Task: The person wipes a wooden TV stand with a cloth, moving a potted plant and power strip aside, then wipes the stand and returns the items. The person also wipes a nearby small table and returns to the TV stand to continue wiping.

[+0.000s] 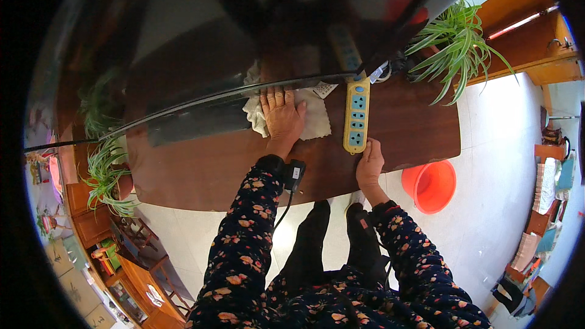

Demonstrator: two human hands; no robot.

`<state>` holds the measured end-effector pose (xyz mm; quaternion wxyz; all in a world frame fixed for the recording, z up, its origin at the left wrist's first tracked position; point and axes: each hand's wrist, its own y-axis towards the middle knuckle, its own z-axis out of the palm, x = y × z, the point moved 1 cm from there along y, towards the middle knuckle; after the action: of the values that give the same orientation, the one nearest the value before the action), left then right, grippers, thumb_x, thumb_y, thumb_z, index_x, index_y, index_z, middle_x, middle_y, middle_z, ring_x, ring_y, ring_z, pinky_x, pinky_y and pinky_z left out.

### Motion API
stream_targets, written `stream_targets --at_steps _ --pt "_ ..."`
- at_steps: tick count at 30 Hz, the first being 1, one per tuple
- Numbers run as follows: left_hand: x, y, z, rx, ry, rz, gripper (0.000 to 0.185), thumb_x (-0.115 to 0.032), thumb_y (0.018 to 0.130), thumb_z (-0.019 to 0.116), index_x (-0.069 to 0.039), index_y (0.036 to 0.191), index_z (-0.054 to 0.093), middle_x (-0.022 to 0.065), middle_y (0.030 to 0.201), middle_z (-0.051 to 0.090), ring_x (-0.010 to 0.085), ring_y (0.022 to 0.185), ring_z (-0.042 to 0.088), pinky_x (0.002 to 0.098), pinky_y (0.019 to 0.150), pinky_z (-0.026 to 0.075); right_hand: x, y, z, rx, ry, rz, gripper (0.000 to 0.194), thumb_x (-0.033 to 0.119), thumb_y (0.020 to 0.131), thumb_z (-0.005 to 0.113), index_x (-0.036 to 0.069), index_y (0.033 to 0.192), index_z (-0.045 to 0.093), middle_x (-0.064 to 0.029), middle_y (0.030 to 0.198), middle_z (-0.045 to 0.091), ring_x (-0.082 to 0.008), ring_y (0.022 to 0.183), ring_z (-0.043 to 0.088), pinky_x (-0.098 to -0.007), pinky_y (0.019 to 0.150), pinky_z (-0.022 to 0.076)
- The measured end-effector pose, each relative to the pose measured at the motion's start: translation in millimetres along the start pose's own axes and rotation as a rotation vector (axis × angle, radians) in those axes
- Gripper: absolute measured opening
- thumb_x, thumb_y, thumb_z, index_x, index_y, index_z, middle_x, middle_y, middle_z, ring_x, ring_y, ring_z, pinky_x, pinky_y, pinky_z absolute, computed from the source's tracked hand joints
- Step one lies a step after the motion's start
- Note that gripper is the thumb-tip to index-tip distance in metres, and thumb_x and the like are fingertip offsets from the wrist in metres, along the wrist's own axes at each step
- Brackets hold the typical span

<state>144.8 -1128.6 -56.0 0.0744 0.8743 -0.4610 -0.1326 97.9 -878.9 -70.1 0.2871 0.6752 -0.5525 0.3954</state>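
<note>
My left hand lies palm down on a pale cloth on the dark brown wooden table. Its fingertips reach the lower edge of a large glossy black screen; the cloth is bunched at the left of the hand and flat at its right. My right hand, fingers curled, is at the lower end of a yellow power strip with blue sockets. Whether those fingers grip the strip cannot be made out. A small white card with a printed code lies at the cloth's upper edge.
A black power adapter with a cord is beside my left wrist. A red bucket stands on the floor to the right. Potted spider plants stand at the right and left. White cables run behind the strip. A wooden chair is lower left.
</note>
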Motion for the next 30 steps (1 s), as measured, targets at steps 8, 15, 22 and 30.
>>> stream_targets --at_steps 8,15,22,30 --pt "-37 -26 -4 0.043 -0.062 -0.060 0.066 -0.041 0.088 0.057 -0.005 0.141 0.043 0.0176 0.155 0.026 0.0354 0.143 0.021 0.0562 0.116 0.010 1 1 2 0.006 -0.040 0.023 0.019 0.017 0.101 0.044 0.005 0.107 0.058 -0.0191 0.093 0.065 -0.0374 0.085 0.063 -0.0403 0.074 0.0499" --pt "-90 -49 -14 0.071 -0.110 -0.036 0.062 -0.040 0.088 0.058 -0.009 0.140 0.045 0.0146 0.153 0.028 0.0358 0.142 0.022 0.0579 0.115 0.011 -4 0 2 -0.019 -0.001 -0.043 0.023 0.020 0.102 0.043 0.004 0.106 0.059 -0.0196 0.093 0.065 -0.0372 0.083 0.062 -0.0409 0.073 0.0493" --pt "-48 -139 -47 0.120 -0.147 -0.039 0.063 -0.036 0.087 0.061 -0.016 0.144 0.042 0.0112 0.155 0.028 0.0357 0.141 0.027 0.0580 0.113 0.017 -6 2 6 -0.037 -0.035 -0.060 0.024 0.024 0.101 0.043 0.005 0.103 0.058 -0.0200 0.089 0.065 -0.0399 0.081 0.062 -0.0434 0.070 0.0489" --pt "120 -239 -78 0.068 0.276 -0.769 0.062 -0.044 0.095 0.046 -0.017 0.150 0.034 0.0116 0.158 0.023 0.0335 0.145 0.018 0.0545 0.115 0.012 -15 4 7 -0.024 -0.047 -0.119 0.021 0.021 0.101 0.044 0.005 0.105 0.056 -0.0199 0.090 0.066 -0.0388 0.083 0.063 -0.0430 0.071 0.0488"
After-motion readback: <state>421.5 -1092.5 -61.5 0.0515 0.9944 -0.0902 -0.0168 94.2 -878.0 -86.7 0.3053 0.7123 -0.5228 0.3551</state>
